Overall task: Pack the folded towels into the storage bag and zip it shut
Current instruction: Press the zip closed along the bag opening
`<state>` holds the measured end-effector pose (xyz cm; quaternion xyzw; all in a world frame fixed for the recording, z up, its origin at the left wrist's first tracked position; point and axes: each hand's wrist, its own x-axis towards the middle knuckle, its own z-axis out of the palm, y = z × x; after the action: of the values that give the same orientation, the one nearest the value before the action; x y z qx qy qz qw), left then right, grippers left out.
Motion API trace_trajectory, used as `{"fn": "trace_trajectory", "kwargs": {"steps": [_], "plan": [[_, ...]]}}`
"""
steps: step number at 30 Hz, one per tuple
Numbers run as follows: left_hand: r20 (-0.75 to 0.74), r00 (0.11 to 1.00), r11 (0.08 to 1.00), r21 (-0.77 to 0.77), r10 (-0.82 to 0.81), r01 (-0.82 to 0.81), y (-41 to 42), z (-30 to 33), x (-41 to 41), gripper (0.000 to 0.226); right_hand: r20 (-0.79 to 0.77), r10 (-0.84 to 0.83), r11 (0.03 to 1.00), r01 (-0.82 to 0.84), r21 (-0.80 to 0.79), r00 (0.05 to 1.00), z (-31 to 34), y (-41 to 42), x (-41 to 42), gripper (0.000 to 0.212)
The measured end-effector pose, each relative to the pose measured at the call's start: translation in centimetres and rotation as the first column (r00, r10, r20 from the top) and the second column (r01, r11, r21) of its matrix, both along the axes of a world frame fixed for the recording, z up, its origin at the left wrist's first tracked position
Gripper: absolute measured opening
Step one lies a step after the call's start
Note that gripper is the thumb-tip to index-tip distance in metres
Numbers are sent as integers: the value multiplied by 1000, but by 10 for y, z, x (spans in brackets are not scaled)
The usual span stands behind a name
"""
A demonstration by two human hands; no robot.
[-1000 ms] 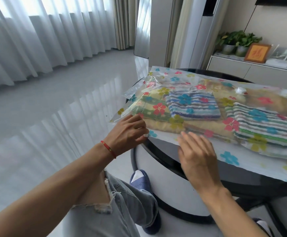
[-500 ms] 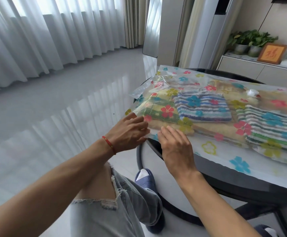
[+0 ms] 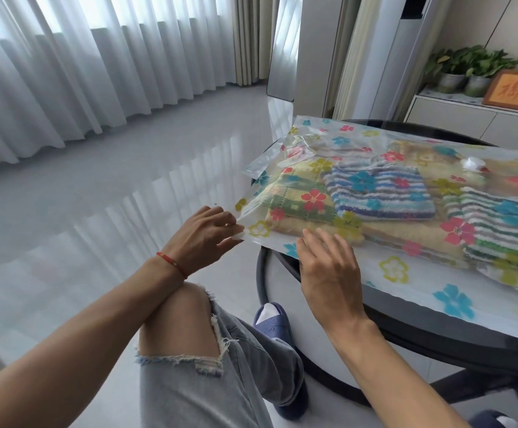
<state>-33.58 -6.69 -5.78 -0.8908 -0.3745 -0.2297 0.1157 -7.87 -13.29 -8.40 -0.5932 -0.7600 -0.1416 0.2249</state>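
Observation:
A clear storage bag (image 3: 396,270) printed with coloured flowers lies flat across a round black table (image 3: 437,344). Inside it lie folded towels: a green and yellow checked one (image 3: 294,196), a blue striped one (image 3: 381,193), a green striped one (image 3: 505,223) and a tan one (image 3: 406,233) beneath them. My left hand (image 3: 203,237) pinches a small white slider (image 3: 239,234) at the bag's near left corner, on its open edge. My right hand (image 3: 328,270) rests flat with straight fingers on the bag's near edge, just right of that corner. A white valve cap (image 3: 473,164) sits on the bag's top.
The bag's left end overhangs the table towards the glossy grey floor (image 3: 112,186). My knee in ripped jeans (image 3: 189,350) and blue slippers (image 3: 274,316) sit below the table edge. A cabinet with potted plants (image 3: 468,69) and a framed picture (image 3: 511,89) stands behind.
My right hand slid left along the bag's near edge until it lies close to my left hand. My left hand shifted slightly outward, keeping its pinch at the corner.

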Motion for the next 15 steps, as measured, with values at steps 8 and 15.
{"fn": "trace_trajectory", "kwargs": {"steps": [8, 15], "plan": [[-109, 994, 999, 48, 10, -5, 0, -1, 4, 29, 62, 95, 985, -85, -151, 994, 11, 26, -69, 38], [42, 994, 994, -42, 104, -102, -1, -8, -14, 15, 28, 96, 980, -90, -177, 995, 4, 26, -66, 43]]}}
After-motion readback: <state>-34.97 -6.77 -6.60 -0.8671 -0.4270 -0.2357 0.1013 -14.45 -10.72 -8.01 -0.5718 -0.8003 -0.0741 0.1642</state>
